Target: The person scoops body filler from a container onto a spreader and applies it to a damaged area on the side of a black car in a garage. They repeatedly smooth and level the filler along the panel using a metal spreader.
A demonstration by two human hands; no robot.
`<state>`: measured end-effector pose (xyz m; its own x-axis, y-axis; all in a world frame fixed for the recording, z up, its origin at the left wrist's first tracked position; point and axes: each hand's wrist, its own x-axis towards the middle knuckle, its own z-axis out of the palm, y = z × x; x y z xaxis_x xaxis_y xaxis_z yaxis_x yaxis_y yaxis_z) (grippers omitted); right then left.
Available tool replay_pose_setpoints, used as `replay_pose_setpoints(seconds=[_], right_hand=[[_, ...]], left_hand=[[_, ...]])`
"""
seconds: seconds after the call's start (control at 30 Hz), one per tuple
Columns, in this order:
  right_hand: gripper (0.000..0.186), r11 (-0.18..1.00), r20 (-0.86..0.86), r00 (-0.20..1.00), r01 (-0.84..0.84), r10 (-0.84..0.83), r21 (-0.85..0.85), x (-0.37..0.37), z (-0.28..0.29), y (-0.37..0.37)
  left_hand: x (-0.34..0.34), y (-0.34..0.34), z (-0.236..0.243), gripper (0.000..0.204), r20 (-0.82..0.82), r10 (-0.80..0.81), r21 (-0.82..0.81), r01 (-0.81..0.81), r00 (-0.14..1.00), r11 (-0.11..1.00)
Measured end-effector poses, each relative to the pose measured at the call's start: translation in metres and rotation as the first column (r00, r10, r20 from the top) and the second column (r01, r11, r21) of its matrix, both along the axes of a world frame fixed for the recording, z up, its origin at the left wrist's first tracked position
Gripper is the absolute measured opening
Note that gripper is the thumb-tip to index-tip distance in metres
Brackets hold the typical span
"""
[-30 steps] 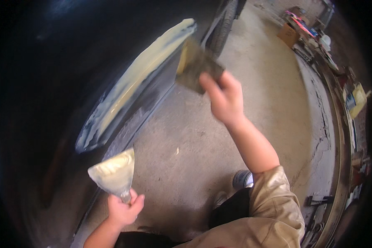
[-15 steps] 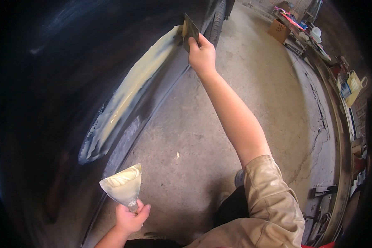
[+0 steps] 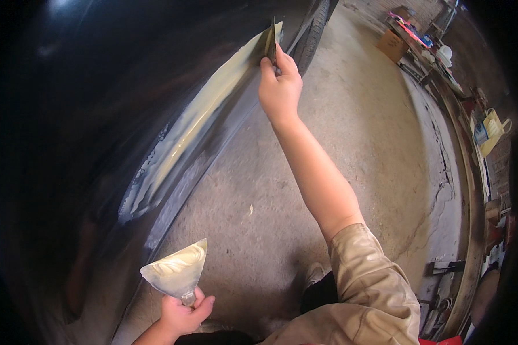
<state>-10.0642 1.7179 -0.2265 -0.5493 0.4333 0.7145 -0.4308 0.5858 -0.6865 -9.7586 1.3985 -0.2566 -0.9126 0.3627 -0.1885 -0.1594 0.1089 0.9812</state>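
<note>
Your right hand (image 3: pixel 280 86) grips spreader (image 3: pixel 270 41) against cream filler strip (image 3: pixel 204 115) on dark car panel (image 3: pixel 115 92) — left hand (image 3: pixel 184 313) clenched round filler-loaded putty knife (image 3: pixel 175 272).

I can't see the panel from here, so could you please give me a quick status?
Right hand presses flat spreader blade on cream filler strip. Left hand holds filler-loaded putty knife. Nothing in the way.

Daylit floor (image 3: pixel 362 149), dim glossy panel (image 3: pixel 98 115) (fisheye-dark rim), mild blur.

Cream filler streak (image 3: pixel 213 109) on glossy black car panel (image 3: pixel 98 115); grey concrete floor (image 3: pixel 362 144); tan sleeve (image 3: pixel 368 287).
</note>
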Motion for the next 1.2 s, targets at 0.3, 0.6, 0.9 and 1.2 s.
replay_pose_setpoints(seconds=[0.3, 0.6, 0.9, 1.2], right_hand=[[0.045, 0.998, -0.109, 0.994, -0.026, 0.032, 0.052, 0.024, -0.006, -0.047], [0.055, 0.986, -0.141, 0.98, -0.128, 0.143, 0.109, 0.045, -0.018, -0.07], [0.058, 0.955, -0.23, 0.953, -0.133, 0.196, 0.266, 0.07, -0.023, -0.1], [0.06, 0.889, -0.193, 0.928, -0.222, 0.319, 0.4, 0.1, -0.036, -0.128]], left_hand=[[-0.001, -0.008, -0.005, 0.031, -0.016, -0.042, -0.009, 0.041, 0.999, 0.999], [-0.002, -0.008, -0.001, 0.03, -0.038, -0.089, -0.033, 0.087, 0.995, 0.996], [-0.003, -0.009, -0.002, 0.027, -0.061, -0.127, 0.012, 0.128, 0.99, 0.992], [-0.005, -0.01, -0.005, 0.029, -0.082, -0.157, 0.037, 0.161, 0.984, 0.986]])
